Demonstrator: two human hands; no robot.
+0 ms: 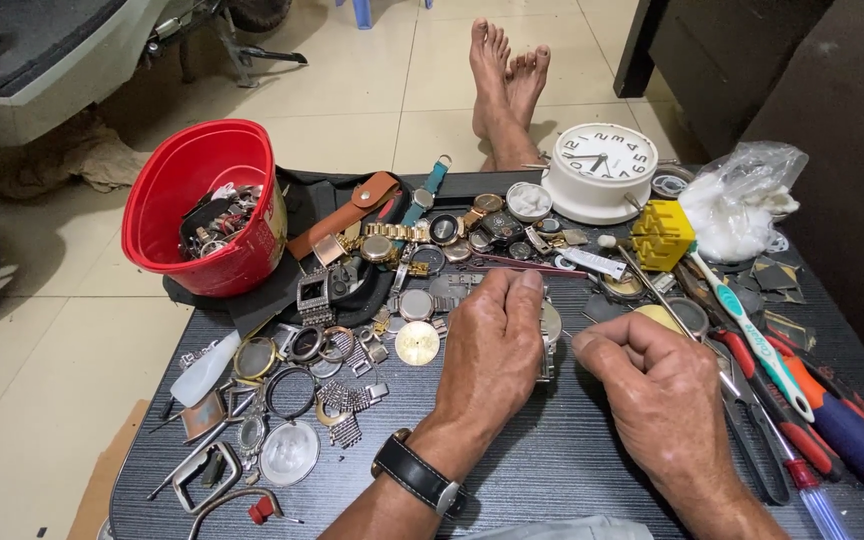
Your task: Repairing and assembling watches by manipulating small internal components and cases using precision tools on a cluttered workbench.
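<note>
My left hand is closed over a silver metal wristwatch on the dark table, and a black-strapped watch sits on that wrist. My right hand is pinched shut right beside the wristwatch, its fingertips holding a thin tool whose tip I cannot make out. Watch cases, dials, bezels and bracelet pieces lie scattered to the left of my left hand.
A red bucket of watch parts stands at the back left. A white alarm clock, a yellow block and a plastic bag are at the back right. Screwdrivers, a toothbrush and pliers lie at the right. Bare feet rest beyond the table.
</note>
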